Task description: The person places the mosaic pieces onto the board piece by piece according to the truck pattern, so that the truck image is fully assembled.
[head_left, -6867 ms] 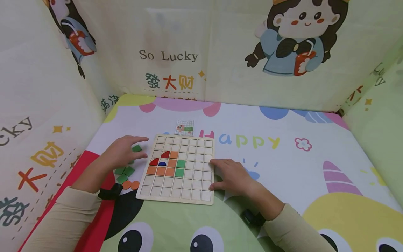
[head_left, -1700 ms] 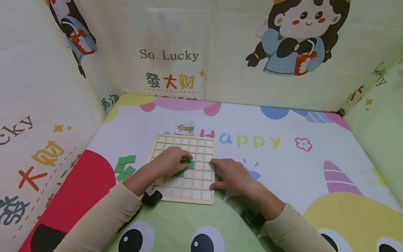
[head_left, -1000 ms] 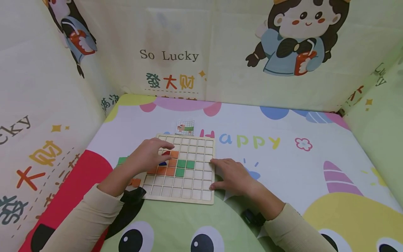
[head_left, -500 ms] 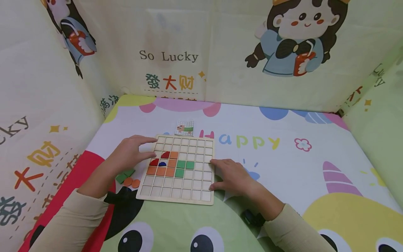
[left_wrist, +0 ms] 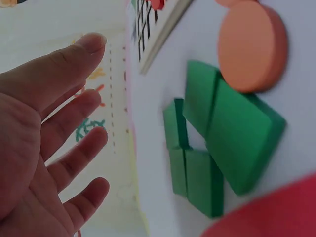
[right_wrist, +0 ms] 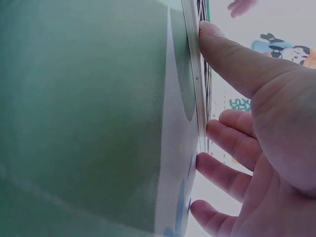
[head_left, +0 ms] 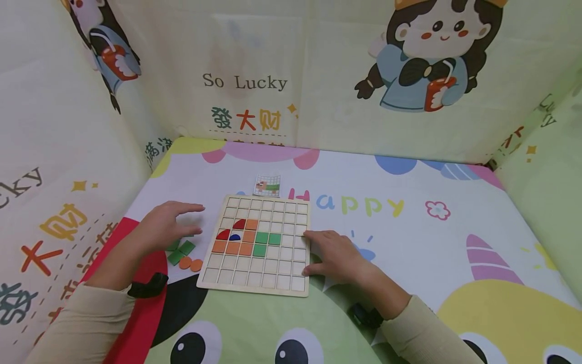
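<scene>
My left hand (head_left: 165, 225) hovers left of the wooden grid board (head_left: 254, 278), thumb and fingers spread with nothing between them. Below it lie several loose green square tiles (left_wrist: 242, 133), partly hidden by the hand in the head view. Two orange round pieces (head_left: 196, 265) lie beside them, near the board's lower left. In the board sit red quarter-round pieces (head_left: 239, 224), a blue half-round piece (head_left: 234, 237), several orange squares (head_left: 246, 248) and three green squares (head_left: 275, 239). My right hand (head_left: 338, 255) rests with extended fingers and thumb against the board's right edge.
A small printed card (head_left: 267, 185) with a coloured grid picture lies just behind the board. The tabletop cover (head_left: 386, 242) carries cartoon prints. Cream printed sheets (head_left: 327, 121) wall in the back and both sides.
A third green square now sits in the board, right of the upper green one. My left hand has left the board and moved left, over the loose green tiles. My right hand stays put.
</scene>
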The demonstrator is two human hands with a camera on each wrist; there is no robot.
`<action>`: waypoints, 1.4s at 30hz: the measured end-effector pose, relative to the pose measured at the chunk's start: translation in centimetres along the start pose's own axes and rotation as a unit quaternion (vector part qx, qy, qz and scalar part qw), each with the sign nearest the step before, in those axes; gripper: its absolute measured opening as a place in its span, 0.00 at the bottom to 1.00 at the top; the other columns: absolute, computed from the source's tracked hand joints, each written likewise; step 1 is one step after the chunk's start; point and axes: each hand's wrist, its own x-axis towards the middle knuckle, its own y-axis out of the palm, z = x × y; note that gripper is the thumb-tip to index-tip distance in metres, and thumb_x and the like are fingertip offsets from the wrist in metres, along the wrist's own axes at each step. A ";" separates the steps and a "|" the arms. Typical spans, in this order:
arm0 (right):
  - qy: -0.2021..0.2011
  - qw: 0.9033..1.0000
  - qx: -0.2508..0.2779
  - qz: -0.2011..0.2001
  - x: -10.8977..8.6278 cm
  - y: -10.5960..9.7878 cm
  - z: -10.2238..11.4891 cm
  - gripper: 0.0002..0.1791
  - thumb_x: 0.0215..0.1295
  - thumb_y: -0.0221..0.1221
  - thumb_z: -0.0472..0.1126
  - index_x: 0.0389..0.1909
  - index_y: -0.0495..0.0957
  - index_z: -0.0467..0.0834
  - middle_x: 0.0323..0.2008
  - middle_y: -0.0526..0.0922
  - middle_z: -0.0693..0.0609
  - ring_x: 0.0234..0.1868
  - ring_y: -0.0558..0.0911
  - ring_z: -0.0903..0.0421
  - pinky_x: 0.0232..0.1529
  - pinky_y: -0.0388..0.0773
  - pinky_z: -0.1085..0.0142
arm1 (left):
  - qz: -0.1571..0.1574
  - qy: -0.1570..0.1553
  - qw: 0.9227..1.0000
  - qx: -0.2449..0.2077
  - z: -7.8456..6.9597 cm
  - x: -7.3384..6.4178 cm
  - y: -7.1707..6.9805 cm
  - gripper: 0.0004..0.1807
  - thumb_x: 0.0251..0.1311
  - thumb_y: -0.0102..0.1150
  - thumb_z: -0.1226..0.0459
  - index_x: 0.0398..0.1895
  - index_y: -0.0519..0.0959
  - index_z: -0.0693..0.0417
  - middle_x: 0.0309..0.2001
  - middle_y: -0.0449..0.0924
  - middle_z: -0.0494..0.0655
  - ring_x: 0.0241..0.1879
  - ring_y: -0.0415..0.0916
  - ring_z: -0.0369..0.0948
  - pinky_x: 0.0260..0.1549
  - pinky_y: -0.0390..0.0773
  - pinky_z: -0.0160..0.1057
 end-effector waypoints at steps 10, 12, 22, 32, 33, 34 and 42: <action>-0.005 1.000 -0.003 -0.003 -0.1 0.0 0.0 0.46 0.53 0.74 0.57 0.70 0.68 0.41 0.65 0.75 0.45 0.66 0.71 0.42 0.58 0.70 0.43 | 0.017 -0.031 0.999 -0.008 2.2 -0.7 0.1 0.36 0.54 0.74 0.58 0.66 0.74 0.61 0.62 0.67 0.72 0.59 0.62 0.68 0.36 0.84 0.52; -0.006 1.000 -0.003 -0.003 0.0 0.1 0.0 0.46 0.53 0.74 0.57 0.70 0.68 0.41 0.65 0.75 0.45 0.66 0.71 0.42 0.58 0.70 0.43 | 0.020 -0.032 0.999 -0.012 2.5 -0.8 0.1 0.36 0.54 0.73 0.58 0.66 0.74 0.61 0.62 0.67 0.72 0.58 0.62 0.68 0.36 0.84 0.52; -0.009 1.000 -0.004 -0.005 -0.1 0.0 -0.1 0.46 0.53 0.74 0.57 0.70 0.68 0.41 0.65 0.75 0.44 0.65 0.71 0.42 0.58 0.70 0.43 | 0.023 -0.025 0.999 -0.020 3.4 -0.6 0.6 0.34 0.51 0.76 0.59 0.61 0.77 0.63 0.58 0.73 0.69 0.56 0.65 0.67 0.36 0.85 0.51; -0.006 1.000 -0.001 -0.001 0.0 0.0 0.1 0.46 0.54 0.73 0.56 0.70 0.68 0.42 0.65 0.75 0.44 0.65 0.71 0.43 0.58 0.70 0.43 | 0.020 -0.030 0.999 -0.017 3.9 0.0 1.2 0.32 0.48 0.78 0.60 0.57 0.79 0.64 0.53 0.76 0.67 0.49 0.69 0.61 0.31 0.84 0.45; -0.006 1.000 -0.003 -0.001 0.0 0.0 0.1 0.46 0.54 0.73 0.56 0.70 0.68 0.42 0.65 0.75 0.44 0.65 0.71 0.43 0.58 0.70 0.44 | 0.020 -0.030 0.999 -0.017 3.9 0.0 1.2 0.31 0.48 0.78 0.60 0.56 0.80 0.63 0.52 0.76 0.67 0.49 0.70 0.61 0.31 0.84 0.45; -0.007 1.000 -0.004 -0.002 0.0 0.0 0.1 0.46 0.54 0.73 0.56 0.70 0.68 0.41 0.65 0.75 0.44 0.66 0.71 0.43 0.58 0.70 0.44 | 0.020 -0.030 0.999 -0.017 3.9 0.0 1.2 0.31 0.49 0.78 0.60 0.56 0.80 0.63 0.52 0.76 0.67 0.48 0.70 0.61 0.31 0.84 0.45; -0.010 1.000 -0.007 -0.004 -0.1 -0.1 0.0 0.46 0.53 0.74 0.56 0.69 0.69 0.41 0.65 0.75 0.44 0.66 0.71 0.42 0.57 0.70 0.43 | 0.024 -0.032 0.999 -0.021 3.5 0.1 1.0 0.30 0.49 0.77 0.60 0.55 0.80 0.63 0.51 0.76 0.67 0.47 0.70 0.60 0.30 0.84 0.43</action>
